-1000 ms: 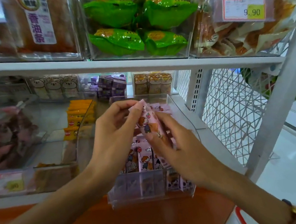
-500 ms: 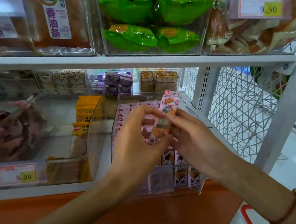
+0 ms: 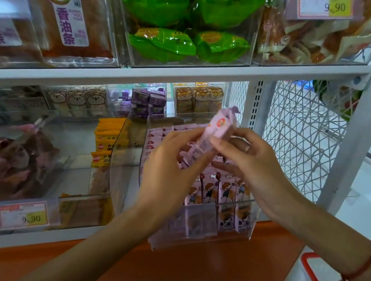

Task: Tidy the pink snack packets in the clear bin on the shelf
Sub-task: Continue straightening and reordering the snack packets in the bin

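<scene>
Both grips pinching pink packet (image 3: 212, 134), left hand (image 3: 172, 173), right hand (image 3: 250, 162)

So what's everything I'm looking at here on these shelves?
held packet: one, pink, pinched between both hands above the bin
pink packets: many, upright in rows in the bin
clear bin: one, lower shelf edge, centre
yellow packets: a stack, in the bin to the left
green packets: several, upper shelf bin
brown packets: two or so, upper shelf left
price tags: two, reading 9.90, upper right and lower left
purple packets: several, at the back
wire panel: white, right side of the shelf
left hand: holds the packet
right hand: holds the packet; bracelet on the wrist
</scene>
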Tool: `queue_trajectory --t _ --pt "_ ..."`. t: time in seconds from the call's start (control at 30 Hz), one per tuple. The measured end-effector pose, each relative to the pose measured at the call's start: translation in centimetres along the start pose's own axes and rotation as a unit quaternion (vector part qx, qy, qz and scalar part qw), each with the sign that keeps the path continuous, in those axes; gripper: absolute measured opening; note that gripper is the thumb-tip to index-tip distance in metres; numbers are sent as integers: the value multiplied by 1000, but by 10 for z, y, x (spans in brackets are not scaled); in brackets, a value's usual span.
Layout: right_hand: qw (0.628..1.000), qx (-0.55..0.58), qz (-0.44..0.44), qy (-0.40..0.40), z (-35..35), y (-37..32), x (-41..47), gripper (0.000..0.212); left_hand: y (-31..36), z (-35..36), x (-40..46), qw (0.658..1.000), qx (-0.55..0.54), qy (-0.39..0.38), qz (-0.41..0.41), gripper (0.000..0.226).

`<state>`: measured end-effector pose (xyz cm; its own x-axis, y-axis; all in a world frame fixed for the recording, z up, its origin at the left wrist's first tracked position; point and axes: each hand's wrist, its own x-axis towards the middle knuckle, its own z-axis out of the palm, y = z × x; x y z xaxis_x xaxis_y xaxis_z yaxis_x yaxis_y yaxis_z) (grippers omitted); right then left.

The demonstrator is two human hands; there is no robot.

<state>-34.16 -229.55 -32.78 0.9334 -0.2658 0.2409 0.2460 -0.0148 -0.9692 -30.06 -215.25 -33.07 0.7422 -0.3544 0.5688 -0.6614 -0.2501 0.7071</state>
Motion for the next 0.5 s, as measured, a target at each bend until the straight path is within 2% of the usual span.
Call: queue_trajectory --t 0.13,0.23,0.3,0.4,0.5 --pt "998 -44 -42 3 -4 -5 0 34 0 -9 9 987 -115 -74 -79 26" --pt "998 -54 -22 18 -4 -2 2 37 1 -11 11 953 -216 -105 -186 14" --pt "999 -35 1 19 -4 0 5 36 2 -11 11 939 -229 -124 -224 17" --pt "1000 -22 19 1 -4 0 7 37 3 -12 11 939 -228 -139 -216 17" --pt "998 -37 -24 -34 -5 -3 7 41 3 -12 9 970 -172 -119 -126 21"
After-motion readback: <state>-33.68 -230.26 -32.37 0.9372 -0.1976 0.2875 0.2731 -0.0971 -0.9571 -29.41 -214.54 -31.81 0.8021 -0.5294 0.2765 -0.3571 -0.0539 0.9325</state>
